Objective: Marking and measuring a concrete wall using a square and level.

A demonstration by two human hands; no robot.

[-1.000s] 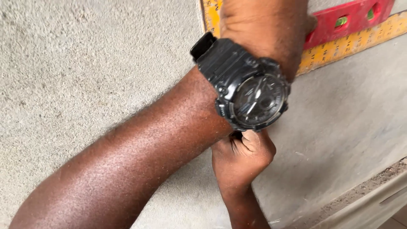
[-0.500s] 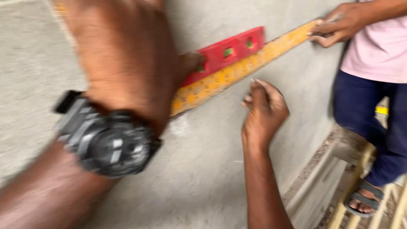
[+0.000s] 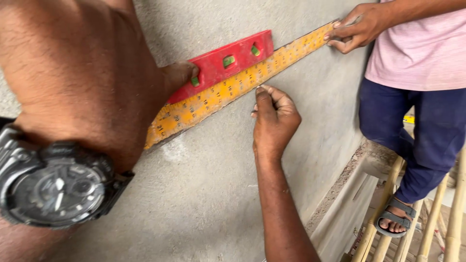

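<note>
My left hand [image 3: 87, 82], with a black wristwatch [image 3: 53, 189] on the wrist, fills the left foreground. It presses a red spirit level [image 3: 228, 60] against a grey plastered wall [image 3: 194, 194], the thumb on the level's lower left end. Just under the level a long yellow ruler [image 3: 218, 94] lies slanted on the wall. My right hand [image 3: 274, 121] is below the ruler's middle, fingers curled and one fingertip touching its lower edge. Whether it holds anything is hidden. Another person's hand [image 3: 357, 26] holds the ruler's far upper end.
The other person, in a pink shirt and dark blue trousers [image 3: 427, 131], stands at the right in a sandal [image 3: 395, 218] on bamboo poles [image 3: 383, 233]. A ledge [image 3: 349, 194] runs along the wall's foot.
The view has swung left and closer. My left hand has slid down along the level and now looms larger. My right hand has risen to the ruler's lower edge.
</note>
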